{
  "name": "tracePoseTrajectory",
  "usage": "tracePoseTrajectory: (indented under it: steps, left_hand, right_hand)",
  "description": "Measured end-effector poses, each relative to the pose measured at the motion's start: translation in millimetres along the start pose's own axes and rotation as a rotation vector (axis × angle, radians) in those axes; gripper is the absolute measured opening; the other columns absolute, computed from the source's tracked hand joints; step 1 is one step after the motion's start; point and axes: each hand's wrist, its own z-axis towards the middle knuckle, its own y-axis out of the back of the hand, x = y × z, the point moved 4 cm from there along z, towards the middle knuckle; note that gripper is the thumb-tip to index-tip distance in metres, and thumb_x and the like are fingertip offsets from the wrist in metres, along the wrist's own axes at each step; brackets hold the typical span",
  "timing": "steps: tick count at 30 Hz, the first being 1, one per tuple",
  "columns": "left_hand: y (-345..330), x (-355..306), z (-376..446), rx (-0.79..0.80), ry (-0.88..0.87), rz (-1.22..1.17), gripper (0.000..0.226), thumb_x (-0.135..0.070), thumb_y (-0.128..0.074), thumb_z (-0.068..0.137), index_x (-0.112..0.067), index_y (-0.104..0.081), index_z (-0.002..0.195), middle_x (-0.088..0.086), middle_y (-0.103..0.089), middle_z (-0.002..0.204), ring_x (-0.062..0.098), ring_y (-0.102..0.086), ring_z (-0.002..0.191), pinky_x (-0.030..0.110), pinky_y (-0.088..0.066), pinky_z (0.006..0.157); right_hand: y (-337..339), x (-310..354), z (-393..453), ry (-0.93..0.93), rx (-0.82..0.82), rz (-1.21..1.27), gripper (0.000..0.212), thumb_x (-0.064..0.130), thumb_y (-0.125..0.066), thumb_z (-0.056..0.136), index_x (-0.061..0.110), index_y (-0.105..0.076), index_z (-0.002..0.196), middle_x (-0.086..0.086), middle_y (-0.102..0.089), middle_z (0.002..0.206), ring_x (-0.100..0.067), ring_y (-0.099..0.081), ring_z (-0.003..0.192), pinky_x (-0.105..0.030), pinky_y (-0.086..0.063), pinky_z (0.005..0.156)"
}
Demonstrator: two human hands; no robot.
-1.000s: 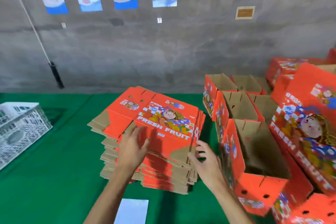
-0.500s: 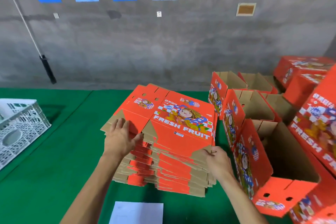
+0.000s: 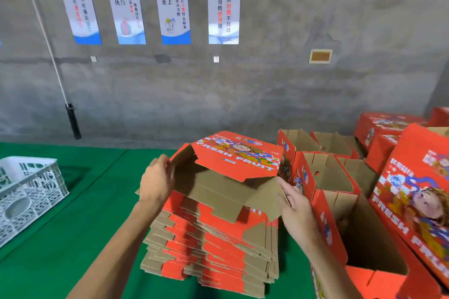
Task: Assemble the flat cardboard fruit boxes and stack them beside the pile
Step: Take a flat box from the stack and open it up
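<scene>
A pile of flat red cardboard fruit boxes [image 3: 218, 245] stands on the green table in front of me. Above it I hold one box [image 3: 233, 177] that has partly opened into a sleeve, with brown inside showing and "FRESH FRUIT" on its raised top panel. My left hand [image 3: 156, 181] grips its left edge. My right hand [image 3: 295, 204] grips its right edge near a brown flap. Several assembled open boxes [image 3: 332, 177] stand in a row to the right of the pile.
A white perforated plastic crate [image 3: 26, 192] sits at the left on the green table [image 3: 73, 238]. More red boxes [image 3: 413, 201] are stacked at the far right. A grey concrete wall with posters runs behind, and a rope with a black handle [image 3: 73, 120] hangs at the left.
Both hands went from resting on the top flat box to gripping its edges. The box has been lifted off the pile and has spread open into a sleeve.
</scene>
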Motion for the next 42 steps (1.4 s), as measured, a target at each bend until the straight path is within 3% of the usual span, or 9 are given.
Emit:
tracePoseTrajectory:
  steps: [5,10,13,17,21,25,31,37,42]
  left_hand:
    - [33,-35,5,-0.085,-0.116,-0.221,0.024,-0.036,-0.06,0.103,-0.019,-0.047,0.092,0.009,-0.056,0.098,0.033,-0.053,0.093,0.043,-0.043,0.078]
    - [61,-59,12,-0.035,-0.072,-0.366,0.026,-0.04,-0.06,0.103,-0.022,-0.046,0.09,0.005,-0.064,0.084,0.036,-0.066,0.084,0.045,-0.055,0.072]
    - [75,-62,16,-0.042,0.068,-0.662,0.023,-0.029,-0.063,0.103,-0.017,-0.048,0.089,0.011,-0.063,0.09,0.031,-0.073,0.084,0.055,-0.063,0.069]
    - [99,-74,14,-0.088,0.057,-0.928,0.018,-0.013,-0.071,0.098,-0.019,-0.055,0.104,0.009,-0.066,0.077,0.01,-0.064,0.053,0.026,-0.057,0.049]
    - [118,-87,15,-0.107,0.128,-1.129,0.031,-0.01,-0.078,0.09,-0.022,-0.062,0.114,0.001,-0.074,0.07,0.01,-0.059,0.05,0.021,-0.049,0.045]
    - [123,-105,11,-0.14,0.222,-1.456,0.029,-0.008,-0.077,0.089,-0.008,-0.068,0.116,0.001,-0.077,0.075,0.01,-0.067,0.057,0.021,-0.053,0.052]
    - [124,-101,15,-0.428,0.058,-1.023,0.026,-0.025,-0.072,0.096,-0.033,-0.07,0.121,0.003,-0.065,0.072,0.009,-0.053,0.054,0.028,-0.047,0.055]
    - [115,-94,16,-0.423,-0.114,-0.991,0.032,-0.011,-0.055,0.099,-0.031,-0.08,0.096,-0.004,-0.078,0.107,0.016,-0.072,0.103,0.028,-0.053,0.085]
    - [104,-83,14,-0.151,-0.279,-1.151,0.082,-0.07,-0.032,0.098,-0.002,-0.078,0.094,0.001,-0.061,0.146,0.024,-0.055,0.136,0.039,-0.043,0.103]
  right_hand:
    - [36,11,1,-0.025,-0.408,0.389,0.033,0.024,-0.067,0.101,0.017,-0.069,0.133,0.0,-0.075,0.123,-0.017,-0.072,0.11,-0.039,-0.058,0.098]
    - [44,34,13,-0.059,-0.343,0.566,0.019,0.019,-0.063,0.103,0.033,-0.073,0.11,0.003,-0.078,0.114,-0.013,-0.073,0.108,-0.022,-0.06,0.084]
    - [50,48,18,-0.047,-0.294,0.564,0.019,0.026,-0.064,0.102,0.036,-0.07,0.118,0.004,-0.076,0.118,-0.015,-0.071,0.114,-0.035,-0.056,0.095]
    - [60,61,29,-0.119,-0.251,0.669,0.034,0.019,-0.067,0.098,0.036,-0.063,0.127,-0.005,-0.07,0.127,-0.025,-0.064,0.121,-0.048,-0.049,0.106]
    - [76,66,42,-0.202,-0.317,0.804,0.05,0.012,-0.068,0.096,0.009,-0.052,0.144,-0.021,-0.064,0.131,-0.041,-0.062,0.12,-0.056,-0.048,0.103]
    - [77,78,45,-0.216,-0.283,0.909,0.046,0.016,-0.058,0.1,0.003,-0.055,0.144,-0.009,-0.073,0.09,-0.03,-0.069,0.082,-0.042,-0.055,0.082]
    - [62,74,45,-0.203,-0.185,0.795,0.02,0.011,-0.056,0.099,0.004,-0.068,0.114,-0.009,-0.078,0.089,-0.031,-0.073,0.086,-0.038,-0.056,0.076]
    - [49,76,47,-0.192,-0.228,0.698,0.032,0.009,-0.052,0.1,0.023,-0.075,0.084,-0.001,-0.075,0.077,-0.023,-0.074,0.075,-0.034,-0.052,0.069]
    - [48,83,55,-0.136,-0.303,0.733,0.038,0.004,-0.045,0.101,0.026,-0.072,0.089,0.001,-0.077,0.089,-0.024,-0.073,0.089,-0.037,-0.056,0.076]
